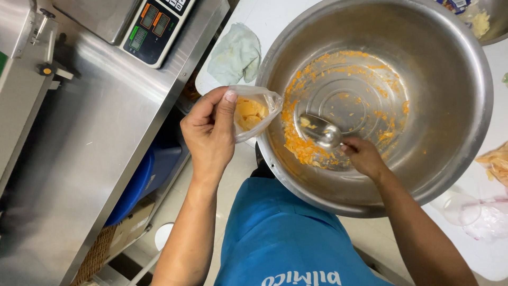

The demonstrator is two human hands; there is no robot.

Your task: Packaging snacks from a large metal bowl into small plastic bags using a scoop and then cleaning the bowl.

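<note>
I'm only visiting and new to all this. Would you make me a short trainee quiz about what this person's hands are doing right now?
1. True or false: the left hand holds a clear plastic bag with yellow-orange food pieces inside.
2. What does the right hand hold inside the large steel bowl?
3. Where does the digital scale sit? A) inside the bowl B) on the steel counter at the person's left C) on the floor

Key: 1 true. 2 a metal spoon, among orange food scraps. 3 B.
</note>
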